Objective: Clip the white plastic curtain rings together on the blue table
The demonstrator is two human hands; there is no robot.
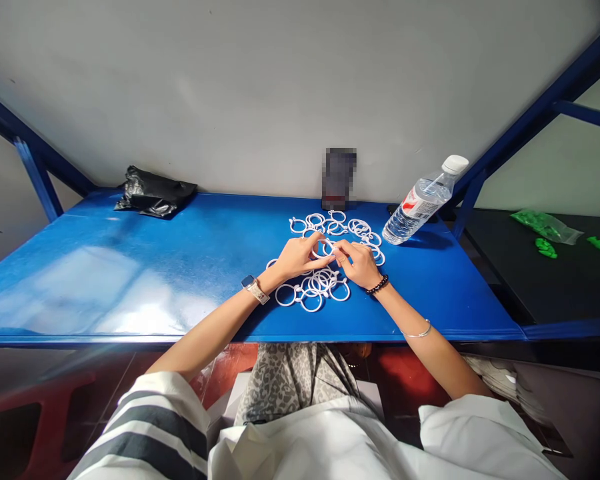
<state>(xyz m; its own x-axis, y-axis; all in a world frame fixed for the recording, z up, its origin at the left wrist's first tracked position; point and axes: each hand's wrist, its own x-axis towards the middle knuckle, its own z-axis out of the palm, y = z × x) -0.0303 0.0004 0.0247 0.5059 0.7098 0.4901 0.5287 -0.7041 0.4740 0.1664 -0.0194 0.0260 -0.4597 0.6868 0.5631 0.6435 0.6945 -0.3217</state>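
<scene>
My left hand (300, 257) and my right hand (357, 263) meet over the middle of the blue table. Between them is a white plastic ring (322, 254), with my left thumb and fingers closed around its side. The fingertips of my right hand pinch the ring's right side, near its small tab. Several more white rings (311, 301) lie in a loose pile just below my hands. Another group of rings (360, 228) spreads out behind them, some overlapping. Parts of the rings under my hands are hidden.
A water bottle (420, 203) stands tilted in view at the right. A dark blurred object (337, 177) leans on the wall at the back. The blue table (220, 247) carries a black plastic bag (155, 193) at far left. Green pieces (545, 227) lie on a dark table, right.
</scene>
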